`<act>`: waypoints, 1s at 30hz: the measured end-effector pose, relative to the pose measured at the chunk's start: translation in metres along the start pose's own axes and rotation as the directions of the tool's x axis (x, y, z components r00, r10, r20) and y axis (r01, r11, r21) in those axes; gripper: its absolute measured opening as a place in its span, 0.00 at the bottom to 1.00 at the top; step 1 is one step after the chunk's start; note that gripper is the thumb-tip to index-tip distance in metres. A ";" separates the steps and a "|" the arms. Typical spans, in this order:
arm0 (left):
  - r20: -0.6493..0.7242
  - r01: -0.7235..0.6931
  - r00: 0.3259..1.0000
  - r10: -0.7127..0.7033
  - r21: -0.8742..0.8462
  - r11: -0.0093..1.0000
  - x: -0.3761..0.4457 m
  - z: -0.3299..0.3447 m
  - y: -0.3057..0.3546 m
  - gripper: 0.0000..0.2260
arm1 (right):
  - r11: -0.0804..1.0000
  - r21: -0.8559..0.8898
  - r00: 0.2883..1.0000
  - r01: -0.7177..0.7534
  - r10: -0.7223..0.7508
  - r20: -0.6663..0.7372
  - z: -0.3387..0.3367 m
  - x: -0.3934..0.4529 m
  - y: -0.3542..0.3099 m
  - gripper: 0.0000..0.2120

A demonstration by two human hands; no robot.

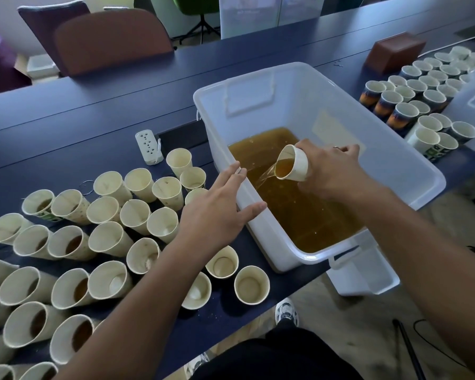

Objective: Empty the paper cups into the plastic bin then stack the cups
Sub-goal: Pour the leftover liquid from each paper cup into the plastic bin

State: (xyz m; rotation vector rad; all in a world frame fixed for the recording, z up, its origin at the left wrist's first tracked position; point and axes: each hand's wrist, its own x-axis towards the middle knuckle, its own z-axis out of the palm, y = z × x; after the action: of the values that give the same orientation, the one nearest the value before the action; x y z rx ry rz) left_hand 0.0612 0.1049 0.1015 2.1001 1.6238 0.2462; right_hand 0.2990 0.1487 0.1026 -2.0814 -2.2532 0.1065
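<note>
Here I hold one paper cup (292, 163) in my right hand (331, 171), over the plastic bin (412, 163). My fingers are curled around the base end of the cup, and the thumb goes under its side. The cup is tilted almost flat: its long axis runs from my fingers toward the left, and the open mouth points left and a little down. A stream of amber liquid (291, 212) falls from the lower lip of the mouth, just beyond my fingertips, into the same liquid that already covers the bottom of the bin.

My left hand (222, 207) holds nothing. Its fingers are straight and a little spread, and the fingertips reach the near-left rim of the bin; I cannot tell if they touch it. The thumb stretches to the right, over the bin edge.

Behind and left of my left fingers many paper cups (104, 237) stand on the dark blue table (66, 127), some with brown liquid inside. Beyond them a white power strip (148, 146) lies just beside the bin. Far right of my right fingers stands another group of cups (422, 91).
</note>
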 end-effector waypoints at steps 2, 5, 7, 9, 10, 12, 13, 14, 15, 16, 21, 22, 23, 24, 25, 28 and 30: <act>0.000 -0.001 1.000 0.001 -0.001 1.000 0.000 0.000 0.000 0.35 | 0.999 -0.047 1.000 0.000 -0.001 -0.005 0.001 0.001 0.001 0.28; 0.000 -0.001 1.000 0.001 -0.003 1.000 0.000 0.001 0.000 0.35 | 0.993 -0.116 0.999 0.011 -0.017 -0.050 0.002 0.004 0.001 0.27; 0.000 0.000 1.000 0.000 -0.005 1.000 0.000 0.001 -0.001 0.35 | 0.988 -0.154 0.997 0.025 -0.036 -0.074 0.003 0.005 0.001 0.27; 0.000 0.001 1.000 -0.001 -0.002 1.000 0.001 0.001 -0.001 0.35 | 0.982 -0.185 0.995 0.037 -0.053 -0.080 0.002 0.006 0.000 0.27; 0.000 0.001 1.000 -0.001 0.001 1.000 0.001 0.001 -0.001 0.35 | 0.979 -0.198 0.995 0.040 -0.057 -0.080 0.002 0.007 0.000 0.27; -0.001 0.003 1.000 -0.003 0.005 1.000 0.001 0.000 0.000 0.35 | 0.974 -0.221 0.994 0.047 -0.066 -0.083 0.000 0.008 -0.001 0.27; -0.001 0.004 1.000 -0.004 0.006 1.000 0.001 0.000 0.000 0.35 | 0.971 -0.235 0.994 0.051 -0.073 -0.086 -0.001 0.009 -0.002 0.27; 0.000 0.004 1.000 -0.004 0.006 1.000 0.000 0.000 0.000 0.35 | 0.966 -0.251 0.993 0.057 -0.081 -0.087 -0.002 0.009 -0.004 0.27; 0.001 0.005 1.000 -0.005 0.005 1.000 0.000 0.000 0.000 0.35 | 0.961 -0.268 0.993 0.064 -0.089 -0.083 -0.003 0.010 -0.005 0.27; 0.002 0.005 1.000 -0.005 0.004 1.000 0.000 0.000 0.000 0.35 | 0.955 -0.288 0.992 0.070 -0.097 -0.080 -0.005 0.010 -0.008 0.27; 0.000 0.003 1.000 -0.003 -0.001 1.000 0.000 -0.001 0.002 0.35 | 0.909 -0.405 0.987 0.097 -0.139 -0.076 -0.009 0.011 -0.017 0.29; 0.003 0.004 1.000 -0.004 -0.003 1.000 -0.001 -0.001 0.002 0.35 | 0.904 -0.415 0.985 0.104 -0.150 -0.080 -0.009 0.011 -0.019 0.30; 0.005 0.004 1.000 -0.004 -0.005 1.000 -0.001 -0.001 0.002 0.35 | 0.899 -0.423 0.984 0.111 -0.160 -0.081 -0.009 0.011 -0.020 0.31; 0.004 0.005 1.000 -0.005 -0.007 1.000 -0.001 -0.001 0.002 0.35 | 0.894 -0.432 0.982 0.121 -0.170 -0.077 -0.008 0.010 -0.023 0.32; 0.002 0.005 1.000 -0.005 -0.008 1.000 -0.001 -0.001 0.002 0.35 | 0.886 -0.443 0.981 0.137 -0.183 -0.064 -0.007 0.008 -0.025 0.33; -0.012 0.000 1.000 0.000 -0.008 1.000 0.000 0.001 0.001 0.35 | 0.866 -0.465 0.976 0.183 -0.219 -0.024 0.001 0.006 -0.029 0.33; -0.016 -0.001 1.000 0.000 -0.012 1.000 0.000 0.002 0.000 0.35 | 0.868 -0.463 0.974 0.179 -0.224 -0.044 0.001 0.008 -0.030 0.32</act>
State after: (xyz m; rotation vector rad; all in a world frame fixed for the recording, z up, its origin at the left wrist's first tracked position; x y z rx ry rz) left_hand 0.0614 0.1044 0.0998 2.0946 1.6267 0.2729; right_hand 0.2688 0.1546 0.1045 -1.9537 -2.6103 -0.5818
